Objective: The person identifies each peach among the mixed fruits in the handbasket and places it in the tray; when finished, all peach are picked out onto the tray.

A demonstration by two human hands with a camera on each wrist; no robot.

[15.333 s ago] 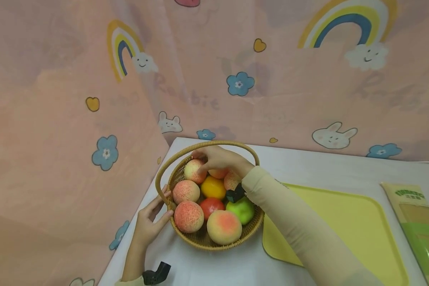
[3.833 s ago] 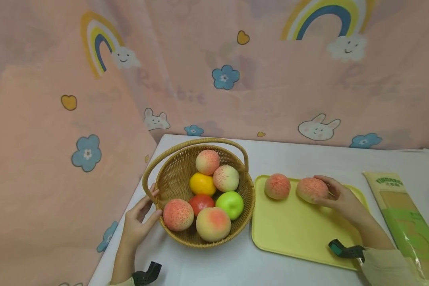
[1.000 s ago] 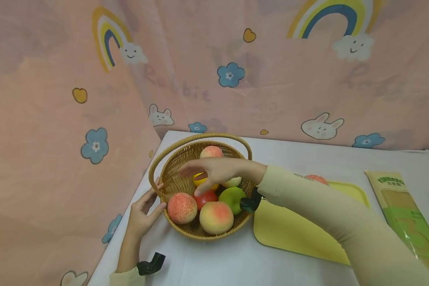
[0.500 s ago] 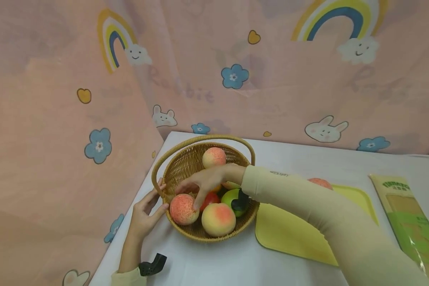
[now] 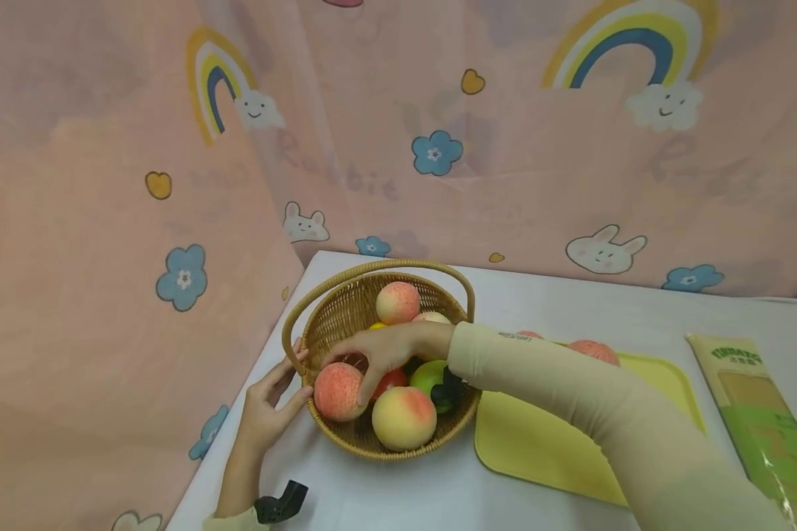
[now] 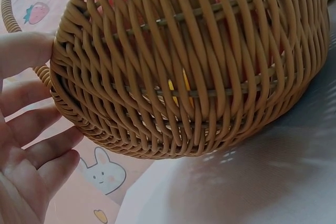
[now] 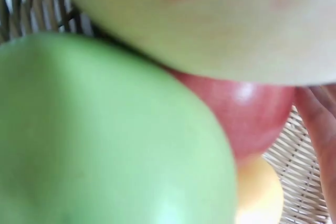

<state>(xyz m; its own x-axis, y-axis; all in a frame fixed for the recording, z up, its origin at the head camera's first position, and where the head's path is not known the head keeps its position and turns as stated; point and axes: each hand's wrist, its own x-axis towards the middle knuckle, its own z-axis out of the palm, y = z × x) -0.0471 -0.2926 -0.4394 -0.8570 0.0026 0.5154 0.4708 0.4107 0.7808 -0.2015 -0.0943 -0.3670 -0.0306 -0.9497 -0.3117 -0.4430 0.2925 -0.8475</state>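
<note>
My left hand point(image 5: 262, 409) holds the rim of a wicker basket point(image 5: 398, 455) at its left side, thumb and fingers on either side of the handle's base. In the left wrist view the fingertips touch the woven edge. My right hand point(image 5: 381, 352) reaches into the basket and grips a reddish peach point(image 5: 339, 392) at the front left, thumb on its right side. Beside it lie a paler peach point(image 5: 404, 419), a red fruit point(image 5: 390, 383) and a green apple point(image 5: 428, 377). Farther back are another peach point(image 5: 398, 302) and a yellow fruit point(image 6: 181, 85), mostly covered by my right hand in the head view.
A yellow tray point(image 5: 538, 442) lies right of the basket, partly under my right sleeve, with peaches point(image 5: 594, 351) at its far side. A green and tan packet point(image 5: 757, 413) lies farther right. A patterned pink cloth point(image 5: 505, 184) hangs behind the white table point(image 5: 525, 291).
Two peaches went from the basket to the tray earlier. Over the last second my right hand has lowered onto the front-left peach and taken hold of it. My left hand stays at the rim.
</note>
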